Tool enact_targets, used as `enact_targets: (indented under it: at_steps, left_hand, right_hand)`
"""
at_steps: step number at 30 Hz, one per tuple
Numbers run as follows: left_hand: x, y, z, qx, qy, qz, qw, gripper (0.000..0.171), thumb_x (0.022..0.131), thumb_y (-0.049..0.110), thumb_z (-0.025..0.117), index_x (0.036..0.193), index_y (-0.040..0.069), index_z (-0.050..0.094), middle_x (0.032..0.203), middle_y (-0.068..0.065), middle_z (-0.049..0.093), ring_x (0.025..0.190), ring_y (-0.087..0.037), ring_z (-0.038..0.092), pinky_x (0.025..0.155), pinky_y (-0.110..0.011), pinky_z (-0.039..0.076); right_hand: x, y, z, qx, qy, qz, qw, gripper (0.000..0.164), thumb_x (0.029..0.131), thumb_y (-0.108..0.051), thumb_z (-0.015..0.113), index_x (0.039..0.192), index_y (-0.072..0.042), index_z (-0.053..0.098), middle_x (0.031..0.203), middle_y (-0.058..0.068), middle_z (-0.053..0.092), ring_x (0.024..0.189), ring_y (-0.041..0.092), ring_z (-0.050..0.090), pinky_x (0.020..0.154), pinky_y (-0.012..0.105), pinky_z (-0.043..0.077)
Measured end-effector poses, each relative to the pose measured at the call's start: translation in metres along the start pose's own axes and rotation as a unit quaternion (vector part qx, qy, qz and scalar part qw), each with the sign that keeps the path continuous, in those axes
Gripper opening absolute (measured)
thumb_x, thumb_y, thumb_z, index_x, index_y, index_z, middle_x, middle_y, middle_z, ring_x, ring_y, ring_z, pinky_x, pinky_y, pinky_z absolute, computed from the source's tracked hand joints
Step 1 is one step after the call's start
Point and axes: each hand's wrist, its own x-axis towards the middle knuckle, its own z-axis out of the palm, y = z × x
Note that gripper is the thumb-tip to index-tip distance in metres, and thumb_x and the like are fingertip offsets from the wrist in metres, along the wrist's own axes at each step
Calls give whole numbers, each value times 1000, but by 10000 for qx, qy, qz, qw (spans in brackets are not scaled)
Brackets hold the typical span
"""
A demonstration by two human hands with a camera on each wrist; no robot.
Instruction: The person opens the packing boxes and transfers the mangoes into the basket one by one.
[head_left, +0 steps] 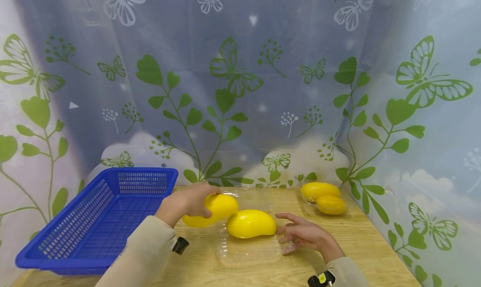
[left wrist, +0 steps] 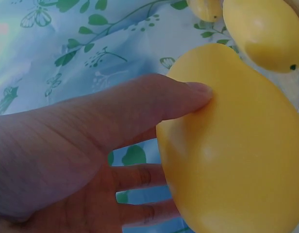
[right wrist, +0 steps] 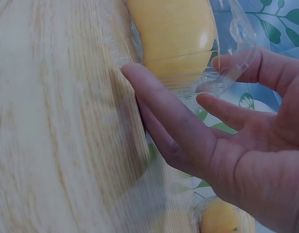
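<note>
Gripping mango [head_left: 222, 206] w/ LH [head_left: 189, 200], RH [head_left: 305, 235] by clear tray [head_left: 248, 251]

The head camera looks forward and down across the table [head_left: 368, 241] to the curtain [head_left: 300, 28]. The left wrist camera faces one yellow fruit [left wrist: 237, 145] up close; the right, seemingly turned sideways, shares the clear container [right wrist: 240, 29] with the head view.

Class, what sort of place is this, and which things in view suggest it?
Probably an indoor tabletop workspace: a wood-grain table backed and flanked by a butterfly-print curtain, with a blue plastic basket and a clear container holding a yellow mango-shaped fruit.
</note>
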Motion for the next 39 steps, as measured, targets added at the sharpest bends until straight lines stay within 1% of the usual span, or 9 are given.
enact_targets:
  at_steps: [4,10,15,20,27,36,39]
  left_hand:
    - [0,-4,-4,-25,28,58,10000,61,85,12,84,142,10,60,141,-13,63,130,-36,57,112,-57,47]
    - [-2,-10,-6,-42,72,-54,10000,59,86,13,84,141,13,62,142,-12,63,132,-35,57,113,-57,47]
    - [-5,-15,-6,-12,134,-47,9999,60,85,14,84,141,11,62,143,-13,62,134,-36,56,114,-57,45]
    - [-6,-17,-5,52,141,22,9999,60,84,13,85,139,9,62,141,-13,64,131,-37,58,113,-57,47]
    - [-7,-18,-5,53,139,32,9999,61,84,14,85,140,8,62,142,-13,63,131,-37,58,112,-57,47]
    - [-10,-24,-5,-43,157,-40,9999,61,84,13,85,140,9,61,144,-14,62,133,-38,56,114,-59,45]
    - [-10,-26,-6,-76,172,-71,9998,59,85,13,84,139,9,62,143,-14,62,133,-37,56,113,-59,45]
  right_hand:
    - [0,0,0,3,-6,0,10000,70,106,-12,50,164,-2,13,156,40,36,114,29,69,82,43,65]
    - [-1,-1,1,19,-26,7,10000,69,107,-12,49,164,-2,12,155,39,36,109,25,70,83,42,65]
    - [-1,0,2,50,-44,8,10000,69,107,-13,49,164,-1,11,155,40,36,113,28,70,82,43,65]
    - [-2,2,4,58,-42,-7,10000,69,107,-13,50,164,-1,12,156,40,36,116,32,68,82,44,65]
    - [-2,4,4,89,-41,-13,10000,68,107,-13,49,164,-2,12,156,40,37,112,29,70,82,43,66]
    - [-2,-1,2,44,-30,25,10000,68,108,-13,48,164,-2,11,157,41,34,114,30,69,82,43,66]
    - [-1,-2,2,49,-29,19,10000,68,108,-13,48,164,-2,11,156,41,34,113,29,70,82,43,65]
